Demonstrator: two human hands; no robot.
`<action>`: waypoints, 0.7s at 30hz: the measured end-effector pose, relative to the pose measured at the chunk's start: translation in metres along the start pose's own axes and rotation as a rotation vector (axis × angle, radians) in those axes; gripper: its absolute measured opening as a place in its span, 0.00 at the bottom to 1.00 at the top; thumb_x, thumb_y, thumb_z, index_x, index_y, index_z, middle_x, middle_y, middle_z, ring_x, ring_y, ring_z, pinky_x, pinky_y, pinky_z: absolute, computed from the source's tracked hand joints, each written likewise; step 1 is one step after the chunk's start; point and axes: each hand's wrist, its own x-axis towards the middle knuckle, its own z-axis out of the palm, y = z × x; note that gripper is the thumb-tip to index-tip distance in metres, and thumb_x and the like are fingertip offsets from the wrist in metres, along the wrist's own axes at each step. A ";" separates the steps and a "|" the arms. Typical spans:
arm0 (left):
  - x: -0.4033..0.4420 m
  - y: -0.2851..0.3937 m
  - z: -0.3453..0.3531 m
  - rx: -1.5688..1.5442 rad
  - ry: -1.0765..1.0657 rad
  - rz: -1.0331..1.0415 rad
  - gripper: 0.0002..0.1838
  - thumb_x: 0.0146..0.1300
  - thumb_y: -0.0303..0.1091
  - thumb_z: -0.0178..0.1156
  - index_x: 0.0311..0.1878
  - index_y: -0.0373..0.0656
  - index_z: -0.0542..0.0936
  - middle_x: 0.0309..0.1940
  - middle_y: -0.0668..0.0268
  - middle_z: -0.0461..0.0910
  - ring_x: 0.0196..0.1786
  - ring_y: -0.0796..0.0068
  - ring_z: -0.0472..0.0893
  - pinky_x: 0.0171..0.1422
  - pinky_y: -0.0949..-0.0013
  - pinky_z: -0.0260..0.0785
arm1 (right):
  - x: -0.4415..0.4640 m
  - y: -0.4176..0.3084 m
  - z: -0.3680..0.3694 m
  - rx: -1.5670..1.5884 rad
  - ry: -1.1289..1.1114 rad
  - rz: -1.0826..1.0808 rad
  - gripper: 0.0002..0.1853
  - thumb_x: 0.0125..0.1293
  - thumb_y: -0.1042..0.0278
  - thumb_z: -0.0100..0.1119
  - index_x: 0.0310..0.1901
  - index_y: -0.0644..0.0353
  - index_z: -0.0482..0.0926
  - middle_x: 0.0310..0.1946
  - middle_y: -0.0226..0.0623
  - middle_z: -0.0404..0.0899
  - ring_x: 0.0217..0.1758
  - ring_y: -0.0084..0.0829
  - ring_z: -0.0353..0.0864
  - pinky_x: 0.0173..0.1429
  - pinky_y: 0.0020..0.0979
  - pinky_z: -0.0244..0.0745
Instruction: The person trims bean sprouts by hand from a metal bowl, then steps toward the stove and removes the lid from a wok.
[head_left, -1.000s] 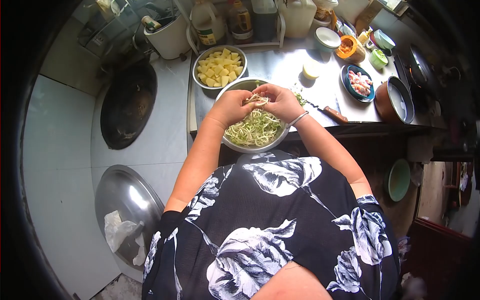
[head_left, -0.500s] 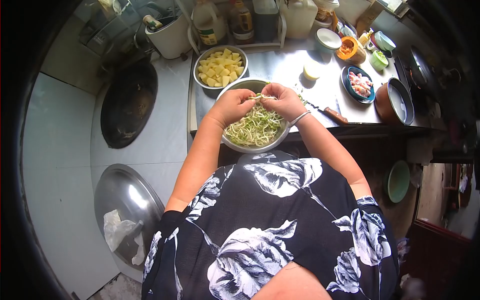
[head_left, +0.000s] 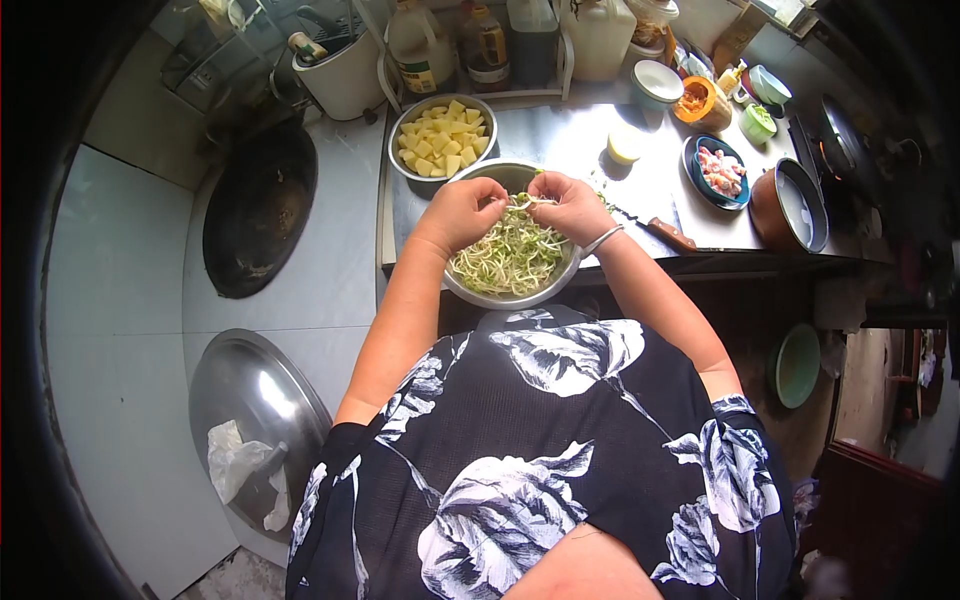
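A metal bowl (head_left: 500,299) at the counter's front edge holds a heap of green and white bean sprouts (head_left: 512,255). Over its far half, my left hand (head_left: 464,212) is closed with fingertips pinched together; what sits between them is too small to make out. Just to the right, my right hand (head_left: 568,207) pinches a few bean sprouts, whose pale stems stick out between the two hands. A bracelet (head_left: 602,240) circles my right wrist. Behind the bowl stands a smaller metal bowl (head_left: 397,168) filled with cut potato chunks (head_left: 440,138).
Right of the bowl lie a knife (head_left: 670,235) and a pale round piece (head_left: 624,146). Beyond are a blue bowl of meat (head_left: 720,170), a cut pumpkin (head_left: 705,105) and a brown pot (head_left: 780,210). A wok (head_left: 260,210) and a large metal lid (head_left: 255,385) rest at left.
The fingertips have drawn slightly apart, and fewer sprouts stretch between the hands. Both hands stay over the bowl; the rest looks the same.
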 end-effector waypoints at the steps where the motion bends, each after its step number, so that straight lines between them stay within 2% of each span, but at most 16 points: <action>1: 0.002 -0.005 0.000 -0.014 0.041 -0.018 0.05 0.59 0.28 0.59 0.36 0.37 0.79 0.28 0.67 0.81 0.30 0.82 0.77 0.38 0.76 0.70 | 0.000 0.000 -0.001 -0.089 0.004 -0.017 0.07 0.52 0.77 0.58 0.35 0.61 0.75 0.26 0.23 0.73 0.29 0.14 0.72 0.34 0.18 0.69; 3: 0.006 -0.010 -0.003 -0.034 0.081 0.016 0.05 0.60 0.28 0.59 0.35 0.37 0.79 0.28 0.67 0.81 0.30 0.82 0.77 0.38 0.76 0.71 | 0.000 0.000 -0.002 -0.178 0.006 -0.034 0.07 0.51 0.77 0.58 0.34 0.61 0.75 0.26 0.24 0.73 0.29 0.15 0.72 0.34 0.19 0.70; 5: 0.006 -0.010 -0.004 -0.053 0.120 0.048 0.04 0.61 0.28 0.58 0.35 0.37 0.79 0.28 0.67 0.81 0.30 0.82 0.77 0.38 0.76 0.71 | -0.001 -0.002 0.000 -0.472 0.048 -0.139 0.08 0.49 0.77 0.56 0.34 0.62 0.76 0.24 0.28 0.74 0.28 0.18 0.74 0.35 0.22 0.71; 8: 0.006 0.001 -0.006 -0.102 0.121 0.091 0.05 0.60 0.29 0.60 0.34 0.37 0.78 0.29 0.66 0.81 0.30 0.81 0.77 0.38 0.76 0.71 | -0.003 -0.005 0.003 -0.625 0.093 -0.222 0.08 0.48 0.77 0.57 0.33 0.61 0.77 0.24 0.33 0.76 0.27 0.22 0.75 0.36 0.25 0.72; 9: 0.005 0.006 -0.008 -0.031 0.109 0.090 0.05 0.59 0.30 0.61 0.34 0.37 0.78 0.28 0.66 0.81 0.29 0.81 0.77 0.37 0.76 0.71 | -0.002 -0.004 0.003 -0.624 0.092 -0.222 0.08 0.48 0.77 0.57 0.33 0.61 0.77 0.24 0.33 0.76 0.27 0.22 0.75 0.36 0.25 0.72; 11: 0.005 0.009 -0.006 0.040 0.097 0.088 0.07 0.58 0.30 0.63 0.34 0.37 0.78 0.27 0.66 0.81 0.29 0.81 0.77 0.36 0.75 0.71 | 0.000 -0.001 0.003 -0.783 0.082 -0.347 0.08 0.49 0.73 0.60 0.34 0.59 0.79 0.26 0.41 0.79 0.28 0.34 0.79 0.38 0.30 0.74; 14: 0.006 0.014 0.005 0.046 0.066 0.139 0.09 0.55 0.32 0.66 0.34 0.38 0.79 0.25 0.66 0.81 0.28 0.81 0.77 0.35 0.75 0.70 | -0.002 -0.006 0.009 -0.758 0.092 -0.332 0.08 0.49 0.72 0.62 0.34 0.59 0.79 0.26 0.40 0.79 0.29 0.31 0.79 0.38 0.28 0.74; 15: 0.005 0.016 0.010 0.049 0.074 0.121 0.10 0.54 0.34 0.66 0.34 0.39 0.79 0.25 0.64 0.81 0.28 0.77 0.78 0.35 0.73 0.71 | -0.002 -0.005 0.011 -0.757 0.091 -0.332 0.08 0.49 0.72 0.62 0.34 0.59 0.79 0.26 0.40 0.79 0.29 0.31 0.79 0.38 0.28 0.74; 16: 0.005 0.018 0.012 0.052 0.082 0.104 0.10 0.53 0.36 0.67 0.34 0.41 0.80 0.25 0.62 0.81 0.28 0.73 0.80 0.35 0.71 0.71 | -0.001 -0.005 0.012 -0.646 0.104 -0.243 0.08 0.51 0.72 0.62 0.35 0.61 0.79 0.26 0.36 0.79 0.28 0.25 0.78 0.37 0.26 0.73; 17: 0.005 0.016 0.014 0.053 0.082 0.103 0.10 0.53 0.36 0.67 0.34 0.41 0.80 0.25 0.62 0.81 0.28 0.73 0.80 0.35 0.71 0.71 | -0.001 -0.004 0.012 -0.536 0.116 -0.155 0.08 0.52 0.72 0.62 0.35 0.62 0.78 0.25 0.33 0.79 0.28 0.20 0.76 0.36 0.23 0.73; 19: 0.004 0.013 0.017 0.035 0.118 0.127 0.10 0.55 0.37 0.65 0.35 0.42 0.79 0.26 0.60 0.81 0.30 0.67 0.81 0.36 0.68 0.72 | 0.002 0.002 0.011 -0.468 0.117 -0.107 0.08 0.53 0.72 0.62 0.36 0.63 0.78 0.26 0.31 0.79 0.28 0.18 0.76 0.36 0.22 0.72; 21: 0.003 0.014 0.019 0.064 0.125 0.144 0.09 0.57 0.36 0.63 0.36 0.41 0.78 0.27 0.61 0.81 0.30 0.69 0.80 0.37 0.70 0.72 | 0.002 0.002 0.010 -0.400 0.116 -0.059 0.09 0.54 0.71 0.63 0.36 0.64 0.78 0.27 0.30 0.79 0.28 0.17 0.76 0.35 0.21 0.72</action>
